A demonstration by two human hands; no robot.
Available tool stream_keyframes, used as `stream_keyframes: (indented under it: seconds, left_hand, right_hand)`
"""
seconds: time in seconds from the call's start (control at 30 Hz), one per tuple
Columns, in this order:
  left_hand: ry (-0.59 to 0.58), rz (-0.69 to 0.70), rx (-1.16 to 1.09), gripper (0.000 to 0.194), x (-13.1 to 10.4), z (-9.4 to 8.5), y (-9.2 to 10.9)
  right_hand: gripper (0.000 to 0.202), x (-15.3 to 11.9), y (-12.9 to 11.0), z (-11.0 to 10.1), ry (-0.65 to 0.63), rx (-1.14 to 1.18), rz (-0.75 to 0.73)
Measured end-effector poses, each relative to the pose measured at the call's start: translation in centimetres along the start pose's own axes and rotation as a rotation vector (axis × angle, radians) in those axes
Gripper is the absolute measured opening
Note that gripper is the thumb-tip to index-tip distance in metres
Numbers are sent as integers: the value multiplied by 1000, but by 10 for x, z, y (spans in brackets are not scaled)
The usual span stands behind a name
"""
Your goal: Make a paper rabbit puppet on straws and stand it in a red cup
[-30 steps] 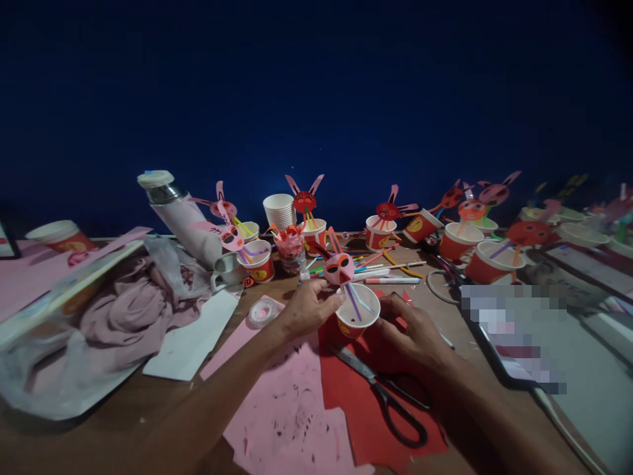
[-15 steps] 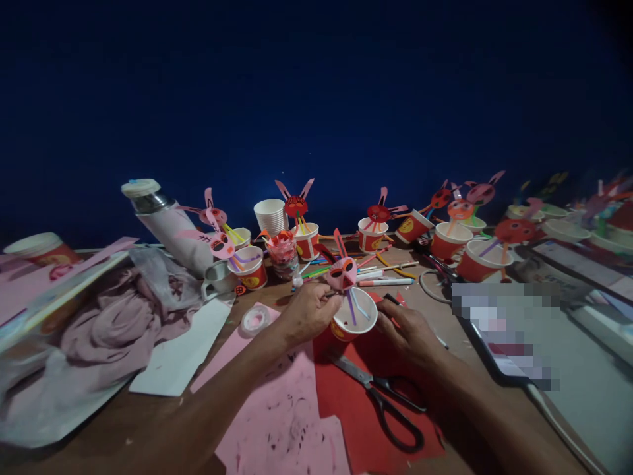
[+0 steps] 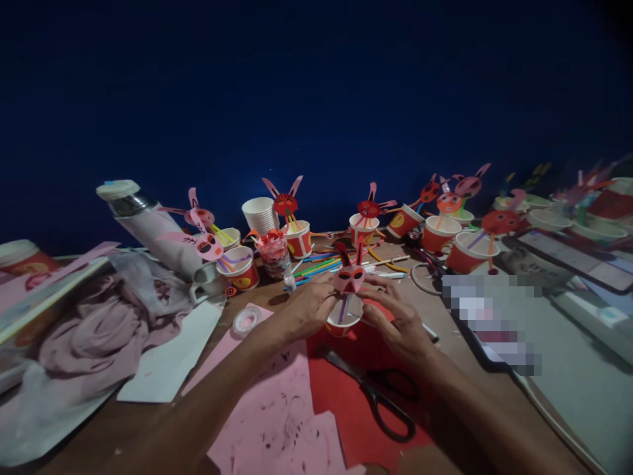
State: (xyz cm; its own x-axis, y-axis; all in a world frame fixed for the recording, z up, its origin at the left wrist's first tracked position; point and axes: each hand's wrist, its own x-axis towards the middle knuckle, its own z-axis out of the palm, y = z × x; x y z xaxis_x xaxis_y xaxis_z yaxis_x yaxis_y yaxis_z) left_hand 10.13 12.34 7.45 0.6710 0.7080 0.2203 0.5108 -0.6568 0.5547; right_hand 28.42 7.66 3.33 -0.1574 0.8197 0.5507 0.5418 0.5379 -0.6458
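A paper rabbit face (image 3: pixel 349 280) with dark eyes and upright ears stands over a red and white paper cup (image 3: pixel 345 323). Straws, one of them purple (image 3: pixel 342 309), run from the face down into the cup. My left hand (image 3: pixel 311 309) is closed at the left edge of the face, its fingers partly hidden behind it. From the other side my right hand (image 3: pixel 398 320) pinches the face's right edge with bent fingers, its thumb near the cup rim. Black-handled scissors (image 3: pixel 388 412) lie on red paper (image 3: pixel 341 396) just below the cup.
Several cups with rabbit faces, such as one red-faced cup (image 3: pixel 298 241), line the back. A thermos (image 3: pixel 158 227) leans at left. Pink paper (image 3: pixel 267 409) and a tape roll (image 3: pixel 246 321) lie left of the scissors. Loose straws (image 3: pixel 321 265) lie behind my hands; a phone (image 3: pixel 494 330) is at right.
The rabbit face has come lower and squarer over its cup. My right hand has moved up from the cup's side to the face. The whole view has shifted slightly.
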Motion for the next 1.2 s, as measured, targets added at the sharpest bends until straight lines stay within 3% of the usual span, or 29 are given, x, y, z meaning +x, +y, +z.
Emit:
stream_keyframes:
  seconds: [0.47,0.77,0.9,1.0,1.1,1.2]
  left_hand:
    - [-37,106,-77,29,1,-5,0]
    - [-8,-56,-126,22,-7,-7,1]
    - [18,-169,-334,35,-17,-8,-2]
    - [-33,-205,-478,58,-25,-8,-6]
    - [-101,-239,-382,73,-31,-7,-4]
    - [-113,-226,-265,63,-32,-6,0]
  right_hand:
    - [13,18,-10,0,-28,-33,-12]
    - [17,25,-16,8,-105,95,66]
    - [16,23,-16,8,-113,114,71]
    - [17,22,-16,8,-90,135,53]
    - [20,21,-19,8,-90,142,60]
    - [20,20,-23,7,-128,143,96]
